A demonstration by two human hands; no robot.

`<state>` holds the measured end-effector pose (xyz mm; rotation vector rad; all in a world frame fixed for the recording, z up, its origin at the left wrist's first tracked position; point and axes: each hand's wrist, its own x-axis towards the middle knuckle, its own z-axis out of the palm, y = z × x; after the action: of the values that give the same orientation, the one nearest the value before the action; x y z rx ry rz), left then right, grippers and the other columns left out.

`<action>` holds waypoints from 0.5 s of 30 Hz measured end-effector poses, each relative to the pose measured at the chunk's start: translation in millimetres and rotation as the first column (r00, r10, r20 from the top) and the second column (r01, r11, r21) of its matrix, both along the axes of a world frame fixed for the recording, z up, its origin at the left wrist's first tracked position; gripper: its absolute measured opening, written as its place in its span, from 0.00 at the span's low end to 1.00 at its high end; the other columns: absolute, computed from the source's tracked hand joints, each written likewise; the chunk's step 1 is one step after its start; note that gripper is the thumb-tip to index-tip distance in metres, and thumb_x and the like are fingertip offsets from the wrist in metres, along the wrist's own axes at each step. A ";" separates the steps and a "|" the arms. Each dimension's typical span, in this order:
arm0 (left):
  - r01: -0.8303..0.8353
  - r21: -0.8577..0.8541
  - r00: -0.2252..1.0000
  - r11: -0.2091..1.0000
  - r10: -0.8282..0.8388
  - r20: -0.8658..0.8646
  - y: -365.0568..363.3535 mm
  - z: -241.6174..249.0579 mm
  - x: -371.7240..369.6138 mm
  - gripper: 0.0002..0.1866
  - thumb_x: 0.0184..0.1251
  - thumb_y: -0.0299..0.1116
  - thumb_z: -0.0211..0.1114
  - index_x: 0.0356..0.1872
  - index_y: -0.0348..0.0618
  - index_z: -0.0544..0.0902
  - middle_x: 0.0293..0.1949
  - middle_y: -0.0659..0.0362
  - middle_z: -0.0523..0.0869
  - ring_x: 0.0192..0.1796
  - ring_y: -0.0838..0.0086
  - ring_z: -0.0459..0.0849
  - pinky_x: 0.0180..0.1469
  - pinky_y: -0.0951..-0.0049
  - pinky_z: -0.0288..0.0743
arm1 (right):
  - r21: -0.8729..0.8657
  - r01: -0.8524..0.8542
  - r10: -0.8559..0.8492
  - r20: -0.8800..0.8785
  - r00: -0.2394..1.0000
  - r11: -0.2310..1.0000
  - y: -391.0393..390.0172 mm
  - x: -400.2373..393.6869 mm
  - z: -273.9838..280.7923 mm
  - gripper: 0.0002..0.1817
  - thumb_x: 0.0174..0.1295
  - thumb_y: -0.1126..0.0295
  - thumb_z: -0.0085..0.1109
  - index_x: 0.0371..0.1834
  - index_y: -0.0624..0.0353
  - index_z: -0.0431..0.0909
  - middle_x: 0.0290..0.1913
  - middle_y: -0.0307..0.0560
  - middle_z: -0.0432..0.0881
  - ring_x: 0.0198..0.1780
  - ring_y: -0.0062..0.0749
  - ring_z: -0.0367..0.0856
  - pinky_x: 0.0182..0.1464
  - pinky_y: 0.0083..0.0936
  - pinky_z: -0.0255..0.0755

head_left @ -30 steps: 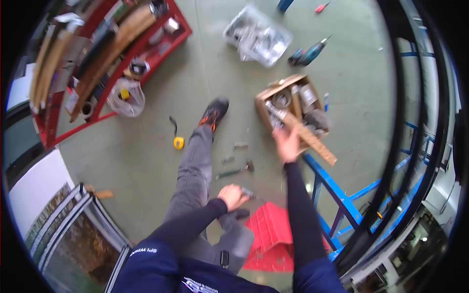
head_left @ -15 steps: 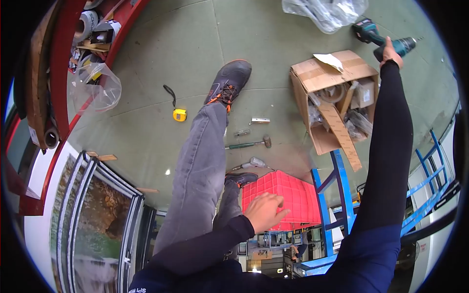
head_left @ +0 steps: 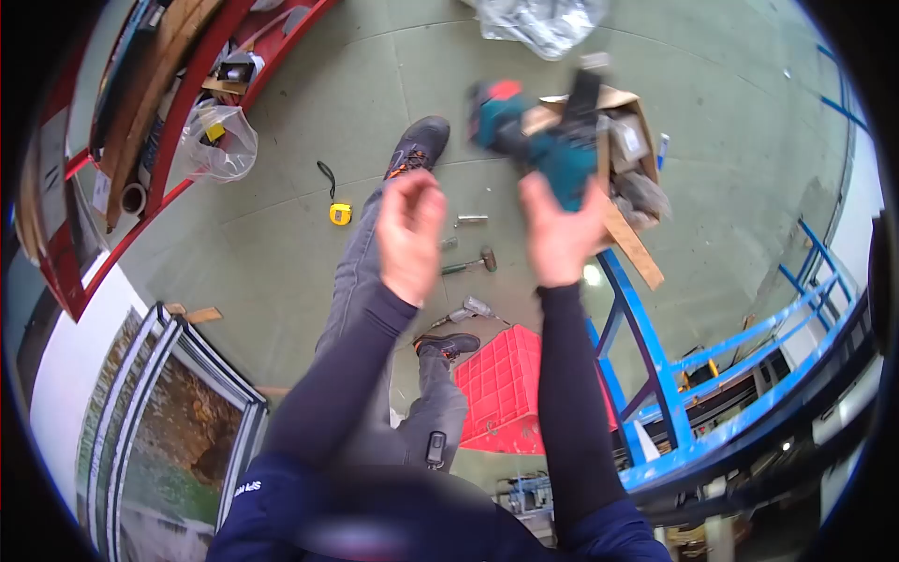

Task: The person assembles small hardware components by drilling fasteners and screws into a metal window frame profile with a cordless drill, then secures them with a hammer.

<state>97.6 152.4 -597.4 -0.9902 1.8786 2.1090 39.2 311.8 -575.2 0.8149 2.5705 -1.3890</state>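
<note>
My right hand (head_left: 567, 229) is wrapped round the body of a teal and black cordless drill (head_left: 560, 169), which is smeared by motion. The drill's battery end, with a red patch, points left, and its chuck end is lifted over the cardboard box (head_left: 613, 211). My left hand (head_left: 412, 239) is raised to the left of the drill, apart from it, with nothing in it; its fingers are slightly bent and the thumb stands off. Below the hands on the floor lie a hammer (head_left: 468, 266) and a grey power tool (head_left: 468, 309).
A yellow tape measure (head_left: 340, 214) lies left of my leg. A red plastic crate (head_left: 501, 389) and blue metal frames (head_left: 646, 347) are at lower right. Red shelving (head_left: 173, 140) stands on the left, framed panes (head_left: 178, 421) below it. Clear plastic sheeting (head_left: 543, 23) lies at the top.
My right hand has brought the drill from the far right, beyond the box, in toward the middle. My left hand has risen from above the red crate toward the drill. The view has shifted.
</note>
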 end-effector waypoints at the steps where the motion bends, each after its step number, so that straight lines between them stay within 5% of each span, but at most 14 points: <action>1: -0.008 0.070 1.000 0.998 0.009 0.000 -12.7 21.9 -1.9 0.26 0.76 0.50 0.61 0.61 0.36 0.75 0.55 0.55 0.82 0.57 0.71 0.81 0.62 0.68 0.74 | 0.014 -0.105 0.105 -0.026 0.994 0.994 -7.9 38.1 27.8 0.30 0.52 0.66 0.76 0.56 0.68 0.76 0.44 0.49 0.85 0.44 0.28 0.82 0.50 0.32 0.77; 2: -0.013 0.214 1.000 0.977 0.008 0.023 -16.0 43.8 7.9 0.30 0.76 0.53 0.60 0.64 0.36 0.72 0.57 0.54 0.82 0.59 0.68 0.81 0.63 0.66 0.74 | -0.132 -0.022 0.046 0.186 0.982 0.991 -17.5 74.8 59.8 0.31 0.50 0.66 0.76 0.56 0.68 0.76 0.40 0.50 0.85 0.42 0.27 0.84 0.48 0.33 0.78; 4: 0.054 0.452 0.995 0.890 -0.087 0.052 -18.2 69.6 41.6 0.36 0.75 0.56 0.60 0.70 0.38 0.65 0.61 0.52 0.80 0.64 0.64 0.80 0.66 0.63 0.72 | -0.158 -0.197 0.219 0.137 0.966 0.968 -19.4 156.9 95.6 0.33 0.48 0.66 0.75 0.59 0.65 0.76 0.44 0.58 0.86 0.46 0.48 0.88 0.50 0.39 0.79; 5: 0.040 0.528 0.989 0.848 -0.108 0.098 -5.1 93.9 63.1 0.28 0.74 0.54 0.62 0.62 0.41 0.72 0.52 0.55 0.84 0.54 0.66 0.85 0.59 0.63 0.78 | -0.133 -0.225 0.245 0.156 0.957 0.965 -18.6 204.3 110.7 0.35 0.47 0.65 0.76 0.60 0.64 0.76 0.49 0.62 0.85 0.50 0.56 0.86 0.53 0.41 0.79; 6: -0.005 0.544 0.973 0.839 -0.121 0.195 0.6 102.2 95.6 0.24 0.74 0.53 0.62 0.55 0.43 0.74 0.45 0.57 0.84 0.47 0.68 0.85 0.53 0.63 0.81 | -0.085 -0.250 0.259 0.119 0.959 0.965 -19.7 243.0 130.9 0.33 0.47 0.66 0.76 0.58 0.65 0.76 0.43 0.58 0.85 0.45 0.41 0.88 0.49 0.33 0.80; 8: -0.082 0.551 0.931 0.831 -0.134 0.341 12.8 120.6 160.4 0.17 0.74 0.50 0.63 0.44 0.47 0.75 0.33 0.62 0.81 0.35 0.71 0.85 0.42 0.65 0.83 | -0.338 -0.170 0.250 0.210 0.945 0.926 -2.6 316.7 169.7 0.40 0.49 0.63 0.79 0.65 0.66 0.72 0.54 0.61 0.83 0.56 0.45 0.85 0.59 0.35 0.77; 11: -0.139 0.602 0.870 0.786 -0.194 0.454 38.3 147.1 233.4 0.17 0.74 0.51 0.63 0.39 0.50 0.74 0.28 0.64 0.79 0.31 0.73 0.84 0.37 0.65 0.84 | -0.833 0.160 0.194 0.303 0.933 0.530 59.8 437.1 188.3 0.53 0.47 0.59 0.83 0.75 0.63 0.62 0.70 0.56 0.73 0.72 0.42 0.72 0.73 0.36 0.65; 12: -0.148 0.635 0.826 0.758 -0.258 0.501 47.8 146.6 254.4 0.17 0.74 0.53 0.63 0.41 0.51 0.74 0.29 0.64 0.79 0.30 0.71 0.83 0.38 0.61 0.84 | -0.875 0.192 0.233 0.320 0.919 0.445 77.8 471.3 193.1 0.61 0.44 0.65 0.86 0.79 0.63 0.53 0.77 0.54 0.63 0.79 0.41 0.58 0.79 0.39 0.54; 15: -0.095 0.680 0.631 0.727 -0.485 0.606 93.7 161.4 298.0 0.19 0.72 0.58 0.63 0.44 0.55 0.74 0.30 0.64 0.80 0.31 0.67 0.84 0.37 0.52 0.83 | -0.534 -0.185 0.383 0.288 0.877 0.825 88.9 560.0 198.1 0.63 0.39 0.64 0.87 0.79 0.61 0.53 0.76 0.54 0.63 0.78 0.47 0.61 0.78 0.40 0.56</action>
<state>395.6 246.0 -436.0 -1.1171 0.6781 1.5815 599.2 400.7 -377.2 0.5117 1.8241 -1.5041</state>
